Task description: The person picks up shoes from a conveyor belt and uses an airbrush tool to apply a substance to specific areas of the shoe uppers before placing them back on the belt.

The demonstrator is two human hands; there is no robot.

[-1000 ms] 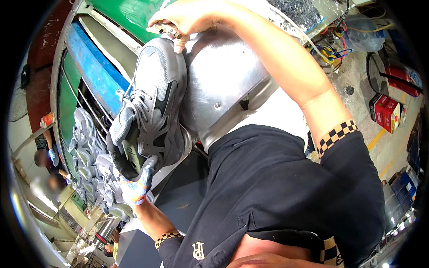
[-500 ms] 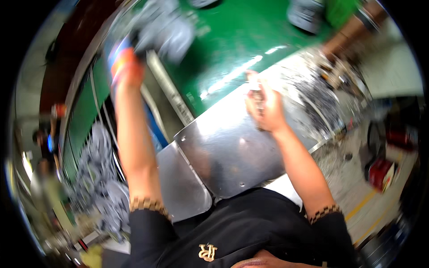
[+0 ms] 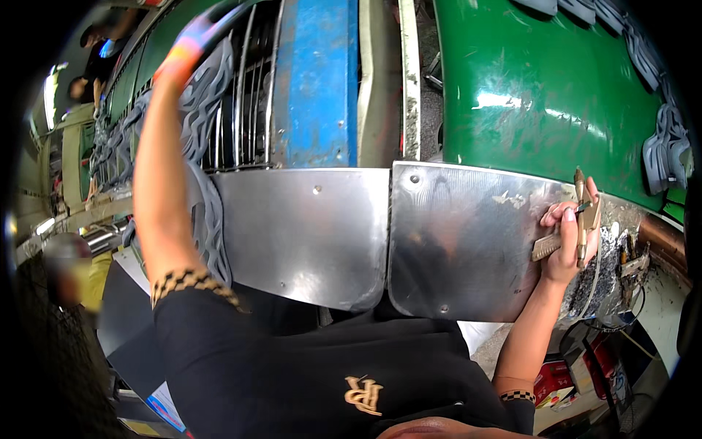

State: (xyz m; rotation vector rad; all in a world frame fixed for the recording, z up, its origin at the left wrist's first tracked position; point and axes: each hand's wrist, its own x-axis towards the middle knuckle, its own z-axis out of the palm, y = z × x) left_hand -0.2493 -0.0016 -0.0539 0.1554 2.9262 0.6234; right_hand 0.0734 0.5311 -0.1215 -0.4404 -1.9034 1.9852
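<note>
My left hand [image 3: 194,45], in an orange and blue-purple glove, reaches out to the far left over a wire rack [image 3: 252,95]. Its fingers are blurred and close round the edge of a dark grey shoe sole [image 3: 232,16], partly cut off by the frame. Below that arm, several wavy grey shoe soles [image 3: 208,102] lie heaped on the rack. My bare right hand [image 3: 567,234] is closed round a slim, tan, spindle-shaped tool [image 3: 581,219] with a pointed tip. A flat tan piece [image 3: 545,247] sticks out of the same hand, over the metal plate [image 3: 468,241].
A second metal plate [image 3: 307,234] lies left of the first. Beyond them are a blue beam [image 3: 316,80] and a green surface [image 3: 526,110] with grey soles [image 3: 662,146] along its far right. A copper-coloured pipe [image 3: 664,245] and a residue-covered ledge [image 3: 610,271] lie at right. Other people appear far left.
The view has turned left, bringing the blue beam and wire rack into sight. My left hand has carried a grey sole from the green surface to the rack. My right hand still holds its tool.
</note>
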